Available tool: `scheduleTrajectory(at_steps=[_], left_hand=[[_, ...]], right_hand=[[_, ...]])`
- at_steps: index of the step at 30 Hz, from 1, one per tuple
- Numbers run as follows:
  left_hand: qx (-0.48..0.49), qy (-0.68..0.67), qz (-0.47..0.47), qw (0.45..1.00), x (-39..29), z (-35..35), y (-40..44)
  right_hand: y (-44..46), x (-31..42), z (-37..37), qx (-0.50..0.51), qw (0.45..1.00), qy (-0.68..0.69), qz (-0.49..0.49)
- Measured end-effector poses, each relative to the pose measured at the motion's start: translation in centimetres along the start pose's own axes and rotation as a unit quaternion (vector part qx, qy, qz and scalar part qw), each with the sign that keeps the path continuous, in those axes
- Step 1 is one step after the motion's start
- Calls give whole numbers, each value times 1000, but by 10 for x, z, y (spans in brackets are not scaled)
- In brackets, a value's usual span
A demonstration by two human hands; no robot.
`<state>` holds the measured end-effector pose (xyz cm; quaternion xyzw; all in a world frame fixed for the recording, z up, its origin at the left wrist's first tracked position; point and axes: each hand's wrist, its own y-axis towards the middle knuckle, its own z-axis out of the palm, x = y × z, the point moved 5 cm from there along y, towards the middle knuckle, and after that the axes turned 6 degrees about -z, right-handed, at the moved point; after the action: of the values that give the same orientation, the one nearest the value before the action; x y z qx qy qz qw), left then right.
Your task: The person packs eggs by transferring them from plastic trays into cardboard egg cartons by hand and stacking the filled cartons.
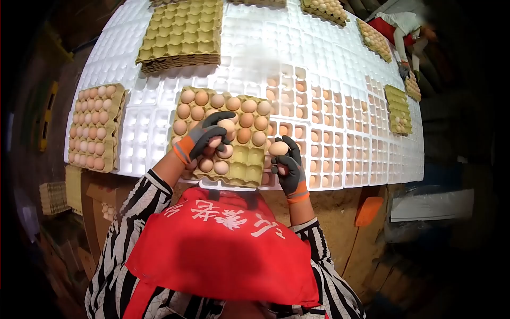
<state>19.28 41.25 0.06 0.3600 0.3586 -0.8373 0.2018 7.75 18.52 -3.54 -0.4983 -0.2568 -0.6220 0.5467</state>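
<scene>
A pulp egg tray (248, 158) partly filled with brown eggs lies in front of me; its front right cups show bare. Over the tray, my left hand (204, 137), in a grey and orange glove, is closed around eggs, one egg (227, 126) showing at its fingertips. My right hand (291, 169), gloved alike, is to the right of the tray above the white foam trays. Its fingers are curled round an egg (278, 148), with a second egg partly visible lower in the grip. Fingers hide parts of the held eggs.
White foam trays (326, 138) holding eggs spread to the right. A full pulp tray (94, 127) stands at left, and stacked pulp trays (180, 32) stand behind. A co-worker (401, 32) reaches in at the far right. An orange object (369, 211) is below the table edge.
</scene>
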Motion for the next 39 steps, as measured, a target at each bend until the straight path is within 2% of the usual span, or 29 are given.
scheduleTrajectory(at_steps=[1,2,3,4,5,6,9,10,13,14,15,17,18,19,20,21,22,23,24,25,26,27,29,31,32,33,35,37,39], left_hand=[[-13,14,-34,999,13,-22,24],[-48,270,6,962,3,-20,36],[-69,464,105,877,3,-9,42],[-130,629,197,740,3,3,45],[-171,723,127,657,-1,23,42],[-189,791,150,562,12,32,51],[-149,887,61,434,26,55,67],[-202,884,126,403,51,45,83],[-192,866,82,454,47,42,92],[-200,851,100,475,45,38,93],[-202,854,119,465,45,31,93],[-209,800,150,542,27,32,83],[-223,748,140,609,14,34,75],[-238,691,128,671,-1,41,71],[-246,657,44,711,-15,49,78],[-252,622,98,734,-20,56,89],[-242,590,126,760,-24,72,108],[-232,557,153,783,-30,92,133],[-221,523,181,803,-38,112,159],[-223,513,232,796,-33,129,191],[-215,525,213,795,-32,150,226],[-217,520,235,792,-32,174,257],[-228,522,242,785,-26,211,324],[-254,539,225,771,-24,243,380],[-258,562,194,761,-29,256,403],[-262,585,162,750,-34,265,424],[-285,650,96,698,-31,268,462],[-262,690,69,672,-23,264,471],[-256,724,64,638,-17,262,461]], right_hand=[[3,7,-2,-5,1000,13,-6],[10,11,-2,4,998,-63,9],[19,12,0,11,990,-139,25],[32,4,-3,29,968,-247,-38],[38,19,15,73,847,-456,-264],[43,13,19,79,802,-541,-240],[55,15,45,104,628,-765,-102],[63,1,41,113,607,-784,-66],[68,1,49,161,556,-812,-71],[65,8,49,162,583,-783,-143],[68,11,45,184,600,-767,-136],[72,17,34,201,624,-741,-143],[80,12,16,218,695,-674,-126],[86,12,-1,188,755,-607,-161],[96,17,-26,192,821,-517,-146],[107,25,-54,193,878,-419,-128],[115,37,-87,132,948,-286,-39],[124,57,-117,71,982,-177,-2],[149,43,-168,27,986,-160,-20],[159,90,-195,-8,986,-166,-5],[182,100,-243,-45,969,-239,-50],[206,109,-286,-81,941,-313,-96],[239,148,-325,-101,916,-361,-141],[269,178,-335,-107,843,-490,-193],[280,187,-331,-126,836,-496,-196],[285,201,-317,-141,783,-570,-207],[312,196,-316,-152,777,-585,-177],[343,169,-335,-56,731,-658,-172],[342,172,-338,-76,792,-566,-214]])
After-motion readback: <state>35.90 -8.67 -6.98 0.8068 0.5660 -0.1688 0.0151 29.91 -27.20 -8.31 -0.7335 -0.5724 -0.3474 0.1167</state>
